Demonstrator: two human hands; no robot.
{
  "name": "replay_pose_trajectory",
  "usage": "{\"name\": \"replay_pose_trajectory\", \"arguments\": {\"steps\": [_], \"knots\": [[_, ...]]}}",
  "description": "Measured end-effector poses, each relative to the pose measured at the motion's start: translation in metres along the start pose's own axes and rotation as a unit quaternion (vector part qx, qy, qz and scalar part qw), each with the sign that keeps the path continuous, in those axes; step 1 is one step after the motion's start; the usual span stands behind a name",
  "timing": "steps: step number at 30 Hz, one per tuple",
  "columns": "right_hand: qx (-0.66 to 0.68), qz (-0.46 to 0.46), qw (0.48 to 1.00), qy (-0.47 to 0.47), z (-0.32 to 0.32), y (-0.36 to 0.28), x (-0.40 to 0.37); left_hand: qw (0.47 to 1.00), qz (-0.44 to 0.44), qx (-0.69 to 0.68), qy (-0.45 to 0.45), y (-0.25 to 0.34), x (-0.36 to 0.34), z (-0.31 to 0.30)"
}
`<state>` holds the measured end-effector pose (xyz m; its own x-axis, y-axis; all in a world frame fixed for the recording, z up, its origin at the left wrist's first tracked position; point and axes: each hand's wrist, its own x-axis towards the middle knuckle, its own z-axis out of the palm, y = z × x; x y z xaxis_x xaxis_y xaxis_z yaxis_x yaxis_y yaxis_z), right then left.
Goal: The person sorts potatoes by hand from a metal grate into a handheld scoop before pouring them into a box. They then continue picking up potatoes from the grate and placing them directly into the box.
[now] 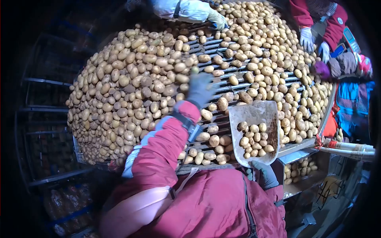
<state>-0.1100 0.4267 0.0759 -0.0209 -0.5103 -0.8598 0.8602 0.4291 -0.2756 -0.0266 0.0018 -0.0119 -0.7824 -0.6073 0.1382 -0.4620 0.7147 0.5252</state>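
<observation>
My left hand (199,88), in a grey glove, is over the slatted metal rack (222,82) beside the big heap of potatoes (131,79). Motion smears its fingers, so whether it grips a potato cannot be made out. Near the rack's front edge, my gloved right hand (265,174) is closed at the handle end of a worn white scoop (258,113). Several small potatoes (254,139) lie inside the scoop. Loose potatoes (214,141) rest on the bars between my left hand and the scoop.
Below the right edge stands a box with potatoes (297,168). Across the rack, another person's gloved hand (217,20) touches the potatoes. At the upper right are other workers' gloved hands (307,39). White pipes (349,148) stick out at the right, and metal shelving (47,109) stands left.
</observation>
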Motion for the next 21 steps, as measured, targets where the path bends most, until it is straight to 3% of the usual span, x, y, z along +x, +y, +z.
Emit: {"name": "replay_pose_trajectory", "arguments": {"steps": [1, 3, 5, 8, 9, 11, 13, 15, 17, 19, 20, 21], "knots": [[0.011, -0.005, 1.0, 0.003, 0.003, -0.002, -0.001, 0.994, -0.071, -0.029, -0.082, 0.057, -0.006, -0.019], [0.048, -0.011, 0.998, 0.041, -0.001, -0.002, 0.007, 0.998, 0.012, 0.028, -0.047, 0.061, -0.019, 0.005], [0.051, -0.029, 0.997, 0.052, -0.006, -0.001, 0.009, 0.999, -0.007, 0.004, -0.035, 0.07, -0.024, -0.027], [0.046, -0.045, 0.996, 0.056, -0.008, 0.007, 0.011, 0.958, -0.181, 0.213, -0.066, 0.016, -0.012, -0.115], [0.054, -0.029, 0.996, 0.068, -0.01, 0.007, 0.012, 0.935, -0.153, 0.319, 0.01, -0.062, -0.014, -0.098], [0.062, -0.01, 0.995, 0.08, -0.01, 0.009, 0.013, 0.896, -0.123, 0.418, 0.084, -0.118, -0.019, -0.075], [0.068, -0.036, 0.995, 0.071, -0.007, 0.006, 0.013, 0.932, -0.141, 0.332, 0.03, -0.057, 0.002, -0.094], [0.071, -0.024, 0.995, 0.064, -0.01, 0.006, 0.01, 0.957, -0.212, 0.153, -0.123, -0.006, 0.031, -0.1], [0.073, -0.014, 0.996, 0.054, -0.011, 0.006, 0.01, 0.977, -0.055, 0.195, 0.062, -0.013, 0.015, -0.03], [0.104, -0.017, 0.992, 0.07, -0.012, 0.01, 0.015, 0.995, -0.054, 0.041, -0.072, 0.02, -0.013, -0.019], [0.106, -0.017, 0.992, 0.071, -0.026, 0.022, 0.025, 0.986, 0.009, 0.149, -0.08, 0.022, -0.033, 0.001], [0.013, -0.072, 0.993, 0.089, -0.048, 0.039, 0.039, 0.988, 0.024, 0.132, -0.074, 0.031, -0.051, -0.009]]}}
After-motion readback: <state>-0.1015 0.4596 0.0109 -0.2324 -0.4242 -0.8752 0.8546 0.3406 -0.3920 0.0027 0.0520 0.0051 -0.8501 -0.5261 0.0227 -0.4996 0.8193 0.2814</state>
